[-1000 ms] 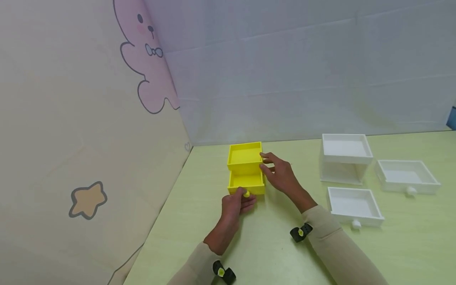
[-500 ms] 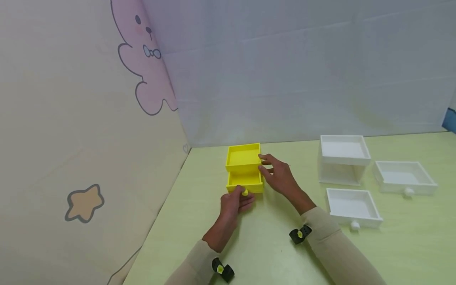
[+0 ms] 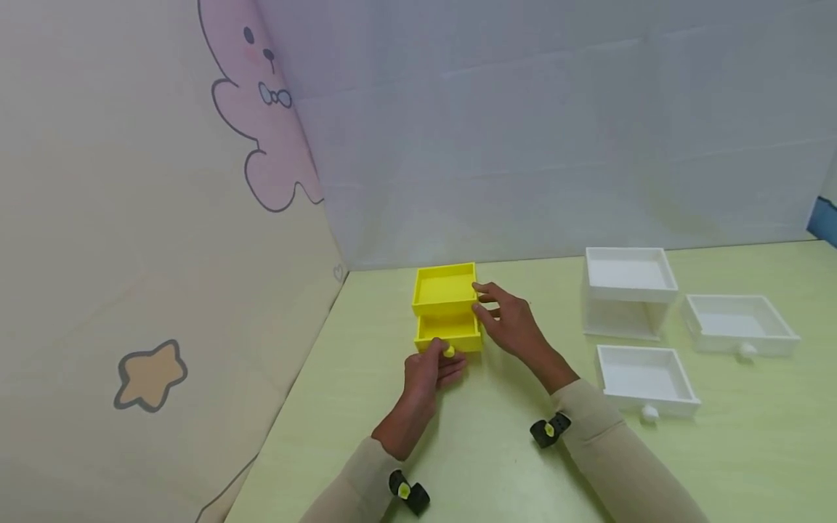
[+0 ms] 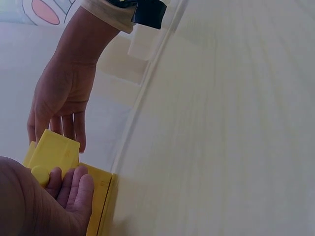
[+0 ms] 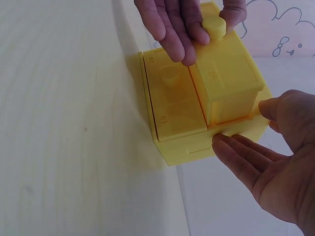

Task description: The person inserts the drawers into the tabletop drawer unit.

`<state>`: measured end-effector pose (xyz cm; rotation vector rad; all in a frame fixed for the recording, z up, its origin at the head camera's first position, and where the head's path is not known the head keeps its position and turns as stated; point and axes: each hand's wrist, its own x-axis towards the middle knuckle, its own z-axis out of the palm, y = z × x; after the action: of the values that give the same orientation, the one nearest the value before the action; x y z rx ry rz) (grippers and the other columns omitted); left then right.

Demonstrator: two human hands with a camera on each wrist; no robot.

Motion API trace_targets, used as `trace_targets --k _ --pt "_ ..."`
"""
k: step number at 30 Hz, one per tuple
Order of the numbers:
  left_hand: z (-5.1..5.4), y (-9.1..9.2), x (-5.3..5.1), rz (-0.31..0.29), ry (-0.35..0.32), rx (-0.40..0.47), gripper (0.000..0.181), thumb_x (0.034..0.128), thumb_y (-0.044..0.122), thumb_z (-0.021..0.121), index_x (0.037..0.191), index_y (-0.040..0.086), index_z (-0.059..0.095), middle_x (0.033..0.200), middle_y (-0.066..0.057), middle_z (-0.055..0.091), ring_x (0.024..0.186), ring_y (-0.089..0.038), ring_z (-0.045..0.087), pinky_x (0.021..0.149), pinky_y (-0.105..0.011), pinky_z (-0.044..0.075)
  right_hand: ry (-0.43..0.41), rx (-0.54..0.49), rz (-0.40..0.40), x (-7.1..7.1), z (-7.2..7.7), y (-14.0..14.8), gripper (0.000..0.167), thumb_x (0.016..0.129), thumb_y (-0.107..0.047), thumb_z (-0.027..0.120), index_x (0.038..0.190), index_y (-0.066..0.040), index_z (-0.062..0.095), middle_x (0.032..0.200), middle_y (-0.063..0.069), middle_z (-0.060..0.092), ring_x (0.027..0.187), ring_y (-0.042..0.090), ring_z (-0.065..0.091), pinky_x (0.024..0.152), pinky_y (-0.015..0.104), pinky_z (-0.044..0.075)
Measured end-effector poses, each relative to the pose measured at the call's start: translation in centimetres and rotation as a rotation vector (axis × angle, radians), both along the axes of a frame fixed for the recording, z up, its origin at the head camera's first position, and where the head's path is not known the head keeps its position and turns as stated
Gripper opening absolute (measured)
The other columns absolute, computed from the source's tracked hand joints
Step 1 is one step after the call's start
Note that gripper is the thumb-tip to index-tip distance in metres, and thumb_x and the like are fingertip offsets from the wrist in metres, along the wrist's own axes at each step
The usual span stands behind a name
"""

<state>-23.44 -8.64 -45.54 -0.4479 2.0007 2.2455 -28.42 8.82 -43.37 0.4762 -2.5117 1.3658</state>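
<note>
Left forearm (image 3: 360,485) and right forearm (image 3: 624,454) sleeved, reaching forward and converging. Left wrist (image 3: 397,434) and right wrist (image 3: 554,367) bare. Left hand (image 3: 426,370): thumb and forefinger in a pinch grip, remaining fingers extended side by side. Right hand (image 3: 513,325): farther forward, thumb spread apart, fingers nearly straight, fingertips bearing sideways.

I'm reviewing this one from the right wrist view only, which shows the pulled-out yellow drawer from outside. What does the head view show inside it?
Observer: A bare floor; nothing is visible in the yellow drawer.
Operator: I see the left hand pinching its knob. What lies to the person's right of the yellow cabinet, outside my view?
Observer: The head view shows a white cabinet there, with one white drawer in front and a second white drawer to its right.
</note>
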Motion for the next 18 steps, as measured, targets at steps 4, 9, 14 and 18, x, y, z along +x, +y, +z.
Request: trace_targets --k 4,9,14,18 --pt "-0.1 -0.1 -0.2 -0.003 -0.002 0.007 0.040 0.0885 0.027 0.059 0.102 -0.009 0.070 0.095 -0.020 0.074 0.092 -0.031 0.073 0.080 -0.038 0.057 -0.006 0.008 -0.005 0.0 0.1 -0.1 0.041 0.100 -0.018 0.060 0.140 -0.009 0.052 0.129 0.023 0.062 0.097 0.038 0.070 0.081 0.051 0.056" --pt "0.6 0.0 0.1 -0.014 -0.015 0.019 0.040 0.0897 0.024 0.057 0.103 -0.013 0.066 0.100 -0.026 0.072 0.097 -0.036 0.071 0.084 -0.042 0.056 -0.022 0.008 -0.007 0.1 0.1 -0.1 0.042 0.101 -0.019 0.060 0.141 -0.010 0.052 0.130 0.023 0.062 0.099 0.039 0.070 0.082 0.051 0.056" --pt "2.9 0.3 1.2 -0.022 -0.023 0.023 0.038 0.0908 0.020 0.055 0.104 -0.015 0.064 0.103 -0.027 0.071 0.102 -0.038 0.069 0.089 -0.044 0.053 -0.018 0.006 -0.009 0.1 0.0 -0.1 0.042 0.101 -0.020 0.059 0.141 -0.010 0.052 0.130 0.022 0.062 0.099 0.039 0.070 0.082 0.051 0.056" --pt "4.1 0.4 2.0 -0.027 -0.008 0.014 0.037 0.0904 0.019 0.055 0.103 -0.015 0.065 0.103 -0.026 0.071 0.101 -0.037 0.069 0.088 -0.043 0.053 -0.002 0.009 -0.008 0.0 -0.1 -0.1 0.042 0.101 -0.020 0.059 0.141 -0.009 0.052 0.129 0.022 0.063 0.098 0.038 0.070 0.081 0.050 0.056"
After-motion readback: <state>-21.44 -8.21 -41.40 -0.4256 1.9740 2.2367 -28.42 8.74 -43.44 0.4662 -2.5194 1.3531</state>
